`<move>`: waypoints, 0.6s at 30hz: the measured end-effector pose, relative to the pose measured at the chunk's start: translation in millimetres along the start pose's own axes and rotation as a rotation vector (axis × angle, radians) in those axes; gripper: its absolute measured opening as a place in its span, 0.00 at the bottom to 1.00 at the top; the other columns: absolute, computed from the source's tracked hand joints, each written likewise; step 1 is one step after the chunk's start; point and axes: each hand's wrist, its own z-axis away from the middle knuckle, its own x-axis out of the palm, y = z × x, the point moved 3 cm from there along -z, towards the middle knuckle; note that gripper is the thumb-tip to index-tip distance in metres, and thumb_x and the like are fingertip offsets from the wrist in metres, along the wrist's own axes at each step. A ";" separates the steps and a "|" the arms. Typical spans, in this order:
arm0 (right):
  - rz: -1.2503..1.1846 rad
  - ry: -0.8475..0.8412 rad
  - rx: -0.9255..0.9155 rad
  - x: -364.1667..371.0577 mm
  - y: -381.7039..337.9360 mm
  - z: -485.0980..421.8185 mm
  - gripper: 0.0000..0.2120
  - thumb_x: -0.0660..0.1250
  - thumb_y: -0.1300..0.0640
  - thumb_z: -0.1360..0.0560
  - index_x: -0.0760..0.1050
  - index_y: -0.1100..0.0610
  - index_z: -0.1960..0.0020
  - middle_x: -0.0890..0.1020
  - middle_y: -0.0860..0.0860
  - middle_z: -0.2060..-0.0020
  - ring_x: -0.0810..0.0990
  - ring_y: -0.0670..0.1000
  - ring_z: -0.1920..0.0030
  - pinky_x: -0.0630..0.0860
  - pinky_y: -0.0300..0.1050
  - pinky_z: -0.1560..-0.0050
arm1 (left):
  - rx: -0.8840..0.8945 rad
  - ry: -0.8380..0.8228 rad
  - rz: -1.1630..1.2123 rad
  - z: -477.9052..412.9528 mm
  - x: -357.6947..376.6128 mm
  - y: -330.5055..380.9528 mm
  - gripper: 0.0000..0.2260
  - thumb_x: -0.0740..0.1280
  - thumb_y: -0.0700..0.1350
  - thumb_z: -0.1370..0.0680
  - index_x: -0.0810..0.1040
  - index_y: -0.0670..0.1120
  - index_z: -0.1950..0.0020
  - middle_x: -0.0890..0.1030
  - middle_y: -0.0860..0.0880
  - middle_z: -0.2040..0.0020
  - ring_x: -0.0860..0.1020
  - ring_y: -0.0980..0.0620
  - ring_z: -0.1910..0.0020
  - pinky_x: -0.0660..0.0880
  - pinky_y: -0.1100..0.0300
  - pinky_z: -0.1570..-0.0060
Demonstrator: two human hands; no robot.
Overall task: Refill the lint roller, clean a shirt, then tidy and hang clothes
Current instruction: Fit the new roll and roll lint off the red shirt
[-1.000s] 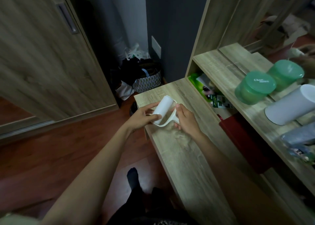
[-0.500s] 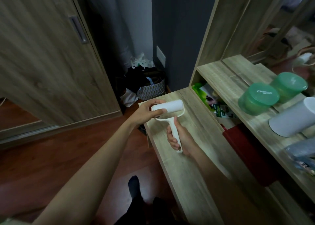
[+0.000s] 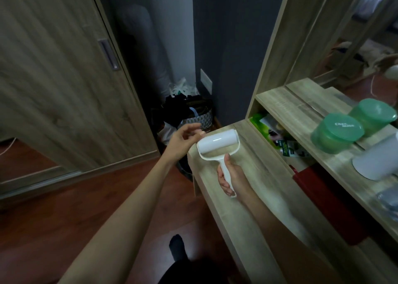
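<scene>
Standing nearest the camera, 1 foot in a dark sock rests on the red-brown wooden floor beside the pale wooden desk. Both bare forearms reach forward.

The right hand is wrapped round the white handle of the lint roller, fingers curled and thumb lying up along the neck. The roller is held over the desk's far-left corner, its white roll lying crosswise and the handle pointing back toward the person. The left hand sits at the roll's left end with fingers loose and spread, holding nothing. Whether a fingertip touches the roll cannot be told.

To the right, a shelf carries 1 green lidded tub and a white cylinder, set against a mirror. Under the shelf sit green packets and a red item.

Beyond the desk, on the floor, a patterned basket holds dark clothes. Left of it stands a wooden wardrobe door with a recessed metal handle.
</scene>
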 end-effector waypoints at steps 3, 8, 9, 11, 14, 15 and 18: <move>0.004 -0.029 -0.030 14.0 -9.6 -10.0 0.30 0.57 0.28 0.32 0.69 0.56 0.68 0.64 0.51 0.83 0.60 0.47 0.85 0.58 0.32 0.82 | 0.058 0.042 -0.011 -7.4 -22.7 4.4 0.14 0.71 0.42 0.24 0.79 0.43 0.39 0.81 0.50 0.48 0.78 0.68 0.54 0.73 0.72 0.54; 0.026 -0.070 -0.064 48.4 -36.3 -48.9 0.29 0.54 0.30 0.31 0.68 0.56 0.68 0.64 0.51 0.81 0.60 0.47 0.85 0.58 0.33 0.82 | 0.158 0.128 -0.031 -32.5 -80.8 6.2 0.10 0.70 0.42 0.23 0.79 0.47 0.42 0.82 0.49 0.49 0.79 0.61 0.52 0.75 0.64 0.49; 0.028 -0.077 -0.068 57.6 -42.0 -60.5 0.28 0.54 0.30 0.30 0.68 0.56 0.67 0.64 0.51 0.81 0.60 0.47 0.84 0.58 0.33 0.82 | 0.179 0.147 -0.057 -41.3 -98.0 3.1 0.10 0.70 0.43 0.23 0.79 0.49 0.42 0.82 0.48 0.48 0.79 0.58 0.50 0.76 0.60 0.46; 0.026 -0.085 -0.085 79.4 -53.7 -86.9 0.28 0.54 0.31 0.29 0.68 0.57 0.67 0.63 0.51 0.81 0.60 0.46 0.85 0.57 0.33 0.83 | 0.197 0.193 -0.090 -60.8 -135.8 -5.6 0.09 0.69 0.43 0.22 0.79 0.50 0.43 0.82 0.49 0.48 0.79 0.55 0.50 0.76 0.60 0.46; 0.022 -0.074 -0.088 115.0 -68.2 -133.1 0.28 0.54 0.32 0.29 0.68 0.57 0.67 0.64 0.51 0.82 0.61 0.46 0.85 0.58 0.32 0.83 | 0.199 0.271 -0.128 -90.3 -193.0 -16.3 0.09 0.68 0.41 0.22 0.79 0.49 0.43 0.82 0.51 0.50 0.79 0.58 0.52 0.74 0.65 0.48; 0.014 -0.068 -0.088 127.9 -74.5 -149.2 0.28 0.54 0.32 0.29 0.68 0.58 0.67 0.64 0.51 0.82 0.61 0.46 0.85 0.58 0.32 0.84 | 0.200 0.298 -0.141 -100.5 -212.7 -19.1 0.09 0.68 0.41 0.22 0.79 0.50 0.43 0.82 0.53 0.50 0.79 0.60 0.52 0.74 0.65 0.48; -0.008 -0.070 -0.094 169.4 -92.8 -198.2 0.28 0.54 0.33 0.28 0.68 0.58 0.67 0.64 0.50 0.83 0.60 0.47 0.86 0.57 0.34 0.84 | 0.203 0.379 -0.172 -130.3 -271.9 -26.3 0.10 0.68 0.42 0.22 0.78 0.50 0.41 0.82 0.56 0.49 0.79 0.61 0.50 0.75 0.64 0.46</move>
